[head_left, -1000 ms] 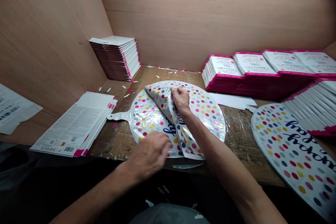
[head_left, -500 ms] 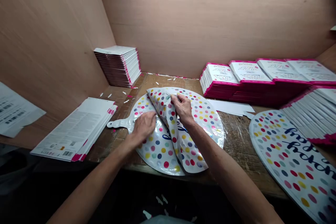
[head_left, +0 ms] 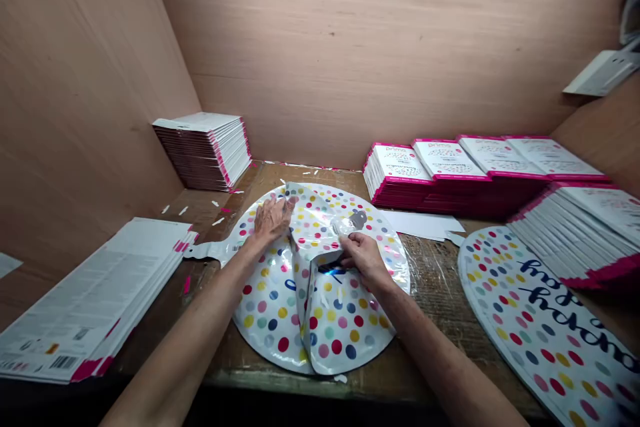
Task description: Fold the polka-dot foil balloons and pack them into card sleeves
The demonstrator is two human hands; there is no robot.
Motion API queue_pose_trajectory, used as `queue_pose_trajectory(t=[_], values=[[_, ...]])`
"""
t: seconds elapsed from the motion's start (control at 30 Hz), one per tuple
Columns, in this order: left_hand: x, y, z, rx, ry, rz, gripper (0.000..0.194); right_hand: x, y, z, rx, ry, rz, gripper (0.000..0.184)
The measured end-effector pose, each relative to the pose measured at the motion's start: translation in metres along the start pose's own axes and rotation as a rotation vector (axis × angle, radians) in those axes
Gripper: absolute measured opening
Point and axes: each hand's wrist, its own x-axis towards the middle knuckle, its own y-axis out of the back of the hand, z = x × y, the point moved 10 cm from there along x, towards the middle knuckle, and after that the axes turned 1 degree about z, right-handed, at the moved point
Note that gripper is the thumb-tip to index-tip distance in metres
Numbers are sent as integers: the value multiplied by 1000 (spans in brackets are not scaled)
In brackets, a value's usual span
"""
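Observation:
A flat foil balloon (head_left: 273,303) with coloured dots lies in front of me on the worktable, its pale filling neck pointing left. A dotted foil layer on top of it is creased down the middle, with a raised fold. My left hand (head_left: 273,219) rests on the upper left of the foil, fingers laid along the crease. My right hand (head_left: 364,257) pinches the foil right of the centre, lifting a fold. A small grey tab (head_left: 358,219) shows just above its fingers. Dark blue lettering is partly hidden by the folds and the right hand.
White-and-pink packets stand in a stack (head_left: 205,150) at the back left and in rows (head_left: 425,177) at the back right. More flat packets (head_left: 100,300) lie at the left. Another dotted balloon (head_left: 530,320) lies at the right. Paper scraps dot the brown tabletop (head_left: 435,273); wooden panels (head_left: 360,47) enclose it.
My right hand has come down towards me with the foil, opening the fold wider. The left hand has shifted up onto the crease. The view has tilted slightly upward.

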Motion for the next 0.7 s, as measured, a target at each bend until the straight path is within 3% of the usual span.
queue_pose_trajectory(t=[0.17,0.33,0.47,0.57,0.7], values=[[27,11,-3,-97,94,82,66,34,-16,-21,-86,68,-46,35],[47,-2,-11,-184,169,120,72,61,-29,-25,-194,105,-59,30],[50,-20,-3,-202,86,83,62,66,8,3,-311,62,-11,29],[40,-24,10,-170,61,34,65,62,44,20,-419,24,22,26],[-12,-26,60,29,-106,-32,70,42,68,5,-585,54,84,24]])
